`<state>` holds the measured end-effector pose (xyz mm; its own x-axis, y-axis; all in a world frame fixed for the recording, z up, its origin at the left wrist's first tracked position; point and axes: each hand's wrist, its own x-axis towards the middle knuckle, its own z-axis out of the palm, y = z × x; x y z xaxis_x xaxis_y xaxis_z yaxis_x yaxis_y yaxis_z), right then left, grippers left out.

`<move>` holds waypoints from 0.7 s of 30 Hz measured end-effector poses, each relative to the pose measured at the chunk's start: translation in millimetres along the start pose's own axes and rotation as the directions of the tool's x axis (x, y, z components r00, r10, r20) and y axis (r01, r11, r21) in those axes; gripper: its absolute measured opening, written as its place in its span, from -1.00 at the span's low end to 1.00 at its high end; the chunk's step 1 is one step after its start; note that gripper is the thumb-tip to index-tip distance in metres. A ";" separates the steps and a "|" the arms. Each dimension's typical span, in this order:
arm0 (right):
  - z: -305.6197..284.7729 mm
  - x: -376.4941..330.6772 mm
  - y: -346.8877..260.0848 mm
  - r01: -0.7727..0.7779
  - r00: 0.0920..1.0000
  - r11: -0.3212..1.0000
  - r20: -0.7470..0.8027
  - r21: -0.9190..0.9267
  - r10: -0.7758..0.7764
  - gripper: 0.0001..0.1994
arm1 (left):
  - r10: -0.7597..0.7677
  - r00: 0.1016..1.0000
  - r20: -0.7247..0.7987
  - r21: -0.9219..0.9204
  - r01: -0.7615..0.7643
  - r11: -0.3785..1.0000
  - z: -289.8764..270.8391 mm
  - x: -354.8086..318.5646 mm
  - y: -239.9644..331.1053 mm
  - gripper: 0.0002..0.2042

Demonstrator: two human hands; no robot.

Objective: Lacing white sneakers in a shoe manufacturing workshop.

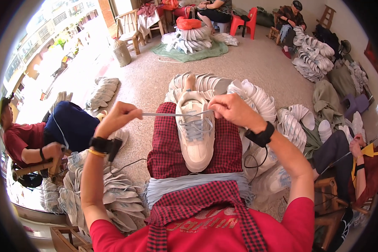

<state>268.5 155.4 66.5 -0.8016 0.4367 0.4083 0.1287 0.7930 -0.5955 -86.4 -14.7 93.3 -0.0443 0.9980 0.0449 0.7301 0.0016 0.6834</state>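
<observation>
A white sneaker (195, 140) lies toe toward me on my lap, over a red checked cloth (166, 151). A pale blue lace (161, 114) runs taut from its upper eyelets out to the left. My left hand (117, 117) pinches the lace's free end and holds it stretched sideways. My right hand (235, 110) grips the lace at the top of the shoe's tongue, fingers closed near the eyelets. Both wrists carry black bands. A bundle of pale blue laces (193, 185) lies across my lap below the shoe.
Stacks of white sneakers (256, 98) fan out around my knees and at my left (113, 201). A person in red (23, 140) sits at my left, another person (348, 155) at my right. More people and shoe piles (193, 40) sit across the floor, beside a red stool (245, 21).
</observation>
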 end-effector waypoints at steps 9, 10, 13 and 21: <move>-93.2 19.0 -69.3 -0.189 0.978 0.538 0.206 0.822 0.029 -0.71 | 0.203 0.979 -0.034 -0.452 -0.196 0.870 -67.3 -27.1 114.0 -0.69; -98.6 26.9 -84.7 -0.135 0.985 0.619 0.173 0.774 -0.001 -0.71 | 0.316 0.949 0.017 -0.493 -0.267 0.828 -69.6 -17.3 120.9 -0.68; -109.6 44.6 -116.1 -0.058 0.972 0.644 0.189 0.763 -0.137 -0.68 | 0.456 0.881 0.123 -0.675 -0.263 0.689 -54.0 12.6 161.7 -0.66; -113.2 55.5 -138.5 0.109 0.992 0.801 -0.007 0.589 -0.129 -0.68 | 0.480 0.875 0.061 -0.512 -0.385 0.767 -35.0 36.7 210.1 -0.66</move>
<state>272.3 117.9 250.0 -0.8074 0.3336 0.4867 -0.3276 0.4327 -0.8399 41.4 20.0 264.1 0.3533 0.8779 0.3231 0.2279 -0.4157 0.8805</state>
